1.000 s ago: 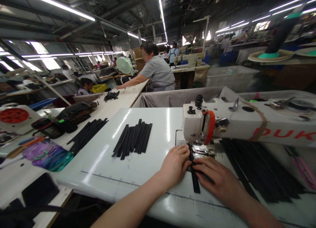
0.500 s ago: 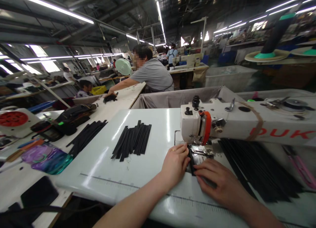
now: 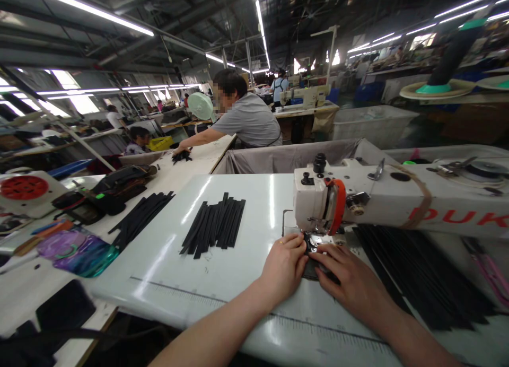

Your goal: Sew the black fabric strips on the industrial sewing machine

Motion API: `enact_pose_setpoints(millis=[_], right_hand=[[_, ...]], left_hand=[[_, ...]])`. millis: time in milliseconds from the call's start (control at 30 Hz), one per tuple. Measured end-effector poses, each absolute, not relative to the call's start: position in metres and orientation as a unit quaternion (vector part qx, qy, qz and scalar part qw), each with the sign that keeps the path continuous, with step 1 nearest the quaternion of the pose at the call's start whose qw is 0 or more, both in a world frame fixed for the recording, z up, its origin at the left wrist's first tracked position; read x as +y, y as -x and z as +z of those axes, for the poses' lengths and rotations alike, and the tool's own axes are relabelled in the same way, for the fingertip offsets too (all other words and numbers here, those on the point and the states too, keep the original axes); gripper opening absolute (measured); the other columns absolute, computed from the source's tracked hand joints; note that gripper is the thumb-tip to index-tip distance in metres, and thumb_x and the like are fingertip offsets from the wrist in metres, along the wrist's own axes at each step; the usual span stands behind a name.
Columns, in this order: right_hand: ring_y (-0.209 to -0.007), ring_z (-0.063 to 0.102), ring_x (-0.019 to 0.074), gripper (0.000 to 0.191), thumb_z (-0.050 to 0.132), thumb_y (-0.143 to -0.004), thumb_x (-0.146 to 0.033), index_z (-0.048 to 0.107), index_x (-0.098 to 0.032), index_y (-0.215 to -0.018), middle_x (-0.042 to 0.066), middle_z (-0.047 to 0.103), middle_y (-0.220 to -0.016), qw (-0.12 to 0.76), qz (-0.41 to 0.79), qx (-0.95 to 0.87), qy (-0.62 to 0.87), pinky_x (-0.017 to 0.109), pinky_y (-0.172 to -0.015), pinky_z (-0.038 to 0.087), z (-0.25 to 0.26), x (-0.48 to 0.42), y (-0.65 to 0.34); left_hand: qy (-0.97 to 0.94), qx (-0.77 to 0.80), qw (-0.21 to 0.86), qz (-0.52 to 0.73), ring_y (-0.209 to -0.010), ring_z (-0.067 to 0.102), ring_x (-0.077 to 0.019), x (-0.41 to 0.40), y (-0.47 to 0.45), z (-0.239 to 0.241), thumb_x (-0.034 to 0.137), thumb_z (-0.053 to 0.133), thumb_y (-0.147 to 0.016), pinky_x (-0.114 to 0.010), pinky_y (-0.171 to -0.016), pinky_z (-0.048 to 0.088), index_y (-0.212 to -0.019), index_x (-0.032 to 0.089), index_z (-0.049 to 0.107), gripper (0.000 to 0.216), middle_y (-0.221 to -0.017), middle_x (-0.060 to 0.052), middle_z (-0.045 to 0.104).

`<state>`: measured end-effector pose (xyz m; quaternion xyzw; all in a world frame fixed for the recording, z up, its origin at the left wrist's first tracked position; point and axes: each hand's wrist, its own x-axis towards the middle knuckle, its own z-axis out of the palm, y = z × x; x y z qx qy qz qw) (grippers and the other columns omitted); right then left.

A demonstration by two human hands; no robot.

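My left hand (image 3: 283, 261) has its fingers bunched on a short black fabric strip (image 3: 310, 272), right in front of the sewing machine's (image 3: 316, 197) needle area. Close beside it, my right hand (image 3: 345, 271) grips the same strip from the right, fingertips near the metal presser plate (image 3: 316, 242). Most of the strip is hidden beneath my fingers. A pile of short black strips (image 3: 214, 224) lies on the pale table to the left. Longer black strips (image 3: 421, 277) are spread out under the machine arm on the right.
Pink-handled snips (image 3: 487, 269) lie at the far right. On the left side table are more black strips (image 3: 145, 216), a purple and teal pouch (image 3: 79, 253) and a dark phone-like slab (image 3: 66, 306). A co-worker (image 3: 250, 118) reaches across the table beyond.
My right hand has shifted slightly forward and left, closer to my left hand and the presser plate. The strip between them has moved a little. The view has shifted slightly.
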<state>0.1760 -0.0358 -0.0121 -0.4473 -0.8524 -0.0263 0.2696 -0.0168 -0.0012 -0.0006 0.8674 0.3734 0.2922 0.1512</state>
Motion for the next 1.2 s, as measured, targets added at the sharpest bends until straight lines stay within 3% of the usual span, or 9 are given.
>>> enact_pose_setpoints(millis=[267,700,1000,1200], right_hand=[[-0.086,0.057,0.0248,0.033,0.045,-0.094,-0.023,0.059,-0.018,-0.124,0.01,0.062,-0.099,0.239,-0.057,-0.854,0.459,0.04,-0.075,0.051,-0.007,-0.036,-0.172],[-0.089,0.056,0.0256,0.035,0.048,-0.093,-0.021,0.057,-0.017,-0.125,0.01,0.06,-0.1,0.239,-0.048,-0.854,0.46,0.042,-0.078,0.051,-0.009,-0.037,-0.173],[-0.087,0.057,0.0255,0.032,0.045,-0.093,-0.022,0.06,-0.017,-0.122,0.01,0.061,-0.099,0.251,-0.051,-0.85,0.461,0.041,-0.074,0.051,-0.005,-0.038,-0.171],[-0.091,0.055,0.0267,0.032,0.046,-0.093,-0.02,0.058,-0.014,-0.122,0.011,0.06,-0.101,0.235,-0.035,-0.851,0.469,0.046,-0.08,0.051,-0.006,-0.039,-0.171]], left_hand=[[-0.869,0.386,0.123,0.284,-0.121,0.055,-0.025,-0.005,0.014,-0.002,0.01,0.049,-0.089,-0.041,-0.107,0.046,-0.113,0.011,0.065,0.028,-0.128,-0.013,0.063],[-0.876,0.379,0.11,0.276,-0.121,0.054,-0.0242,-0.002,0.013,-0.004,0.01,0.046,-0.089,-0.042,-0.106,0.046,-0.116,0.01,0.063,0.032,-0.125,-0.014,0.063],[-0.907,0.348,0.088,0.222,-0.101,0.061,-0.0241,0.013,0.011,0.006,0.013,0.043,-0.093,-0.04,-0.098,0.051,-0.094,0.012,0.067,0.024,-0.097,-0.012,0.069],[-0.909,0.347,0.081,0.214,-0.099,0.06,-0.0225,0.016,0.009,0.009,0.014,0.045,-0.094,-0.037,-0.096,0.051,-0.085,0.014,0.067,0.024,-0.095,-0.01,0.068]])
